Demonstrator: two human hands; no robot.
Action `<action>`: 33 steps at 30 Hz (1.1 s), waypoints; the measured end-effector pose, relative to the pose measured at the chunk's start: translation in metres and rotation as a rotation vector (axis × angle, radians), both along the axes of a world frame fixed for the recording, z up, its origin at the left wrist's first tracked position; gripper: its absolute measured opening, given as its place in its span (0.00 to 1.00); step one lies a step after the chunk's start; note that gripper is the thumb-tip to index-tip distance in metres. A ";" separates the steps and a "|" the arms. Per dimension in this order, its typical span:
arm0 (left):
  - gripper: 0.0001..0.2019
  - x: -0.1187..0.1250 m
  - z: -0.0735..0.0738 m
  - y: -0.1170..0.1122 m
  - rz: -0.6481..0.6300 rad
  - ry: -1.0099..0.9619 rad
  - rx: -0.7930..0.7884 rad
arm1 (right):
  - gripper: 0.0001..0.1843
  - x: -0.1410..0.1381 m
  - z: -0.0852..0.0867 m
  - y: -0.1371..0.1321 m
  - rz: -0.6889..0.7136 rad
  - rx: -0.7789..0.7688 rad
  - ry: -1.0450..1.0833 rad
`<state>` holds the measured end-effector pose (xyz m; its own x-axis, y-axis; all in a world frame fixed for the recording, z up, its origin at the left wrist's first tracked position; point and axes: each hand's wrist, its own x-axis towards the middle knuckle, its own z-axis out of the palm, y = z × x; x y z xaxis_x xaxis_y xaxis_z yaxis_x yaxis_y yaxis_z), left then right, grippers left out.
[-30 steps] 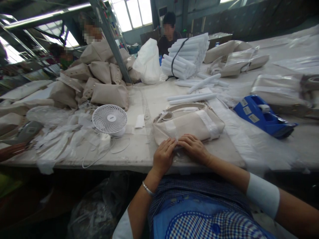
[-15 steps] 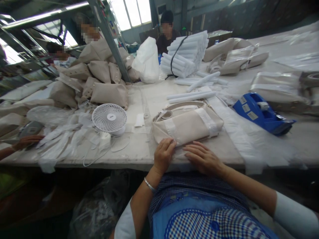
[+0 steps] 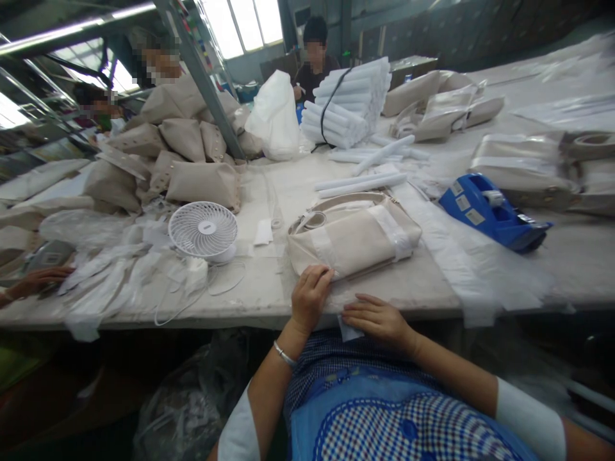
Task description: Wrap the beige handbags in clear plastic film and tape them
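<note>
A beige handbag (image 3: 353, 237) with clear film bands around it lies on the table in front of me. My left hand (image 3: 310, 296) is closed, fingers curled and pressing a clear plastic sheet (image 3: 384, 288) against the bag's near lower edge. My right hand (image 3: 377, 318) lies flat with fingers stretched out at the table's near edge, resting on the sheet and a small white paper piece (image 3: 348, 330).
A small white fan (image 3: 203, 232) stands left of the bag. A blue tape dispenser (image 3: 490, 212) sits to the right. Piled beige bags (image 3: 187, 160) and white rolls (image 3: 350, 105) are farther back. Another person's hand (image 3: 36, 280) rests at far left. People sit across the table.
My right hand slid from the bag's front edge back toward me to the table's edge. My left hand stayed by the bag and curled.
</note>
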<state>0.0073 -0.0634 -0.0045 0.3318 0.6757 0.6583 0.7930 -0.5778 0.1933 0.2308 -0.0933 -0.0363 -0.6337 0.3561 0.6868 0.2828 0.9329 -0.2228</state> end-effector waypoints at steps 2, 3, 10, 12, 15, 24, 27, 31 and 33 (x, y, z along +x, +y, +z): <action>0.15 0.000 0.000 0.000 0.001 -0.003 -0.006 | 0.18 0.000 0.001 -0.004 -0.010 -0.055 0.031; 0.15 0.001 0.000 0.000 0.001 -0.005 -0.008 | 0.18 0.000 0.001 -0.006 -0.016 -0.076 0.039; 0.14 0.002 0.001 0.001 0.000 -0.015 0.007 | 0.19 0.000 0.004 -0.016 -0.024 -0.093 0.026; 0.14 0.001 0.001 0.002 0.000 -0.011 -0.001 | 0.19 0.001 0.007 -0.016 -0.018 -0.100 0.032; 0.14 0.002 0.000 0.001 0.000 0.007 0.005 | 0.18 0.003 0.021 -0.009 0.022 -0.100 0.028; 0.10 0.007 -0.007 -0.001 0.049 0.051 0.102 | 0.17 -0.014 0.082 0.067 -0.039 -0.094 0.083; 0.07 0.007 -0.004 -0.001 0.083 0.049 0.108 | 0.16 -0.029 0.082 0.097 -0.066 -0.149 0.091; 0.09 0.004 -0.003 0.000 0.076 0.000 0.119 | 0.10 -0.044 0.074 0.123 -0.171 -0.201 0.054; 0.10 0.003 -0.006 0.001 0.082 -0.013 0.121 | 0.07 -0.048 0.071 0.129 -0.230 -0.219 0.022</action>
<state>0.0099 -0.0621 -0.0101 0.2698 0.6154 0.7406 0.8365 -0.5308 0.1363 0.1825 0.0353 0.0347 -0.5050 0.6293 0.5907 0.4735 0.7742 -0.4201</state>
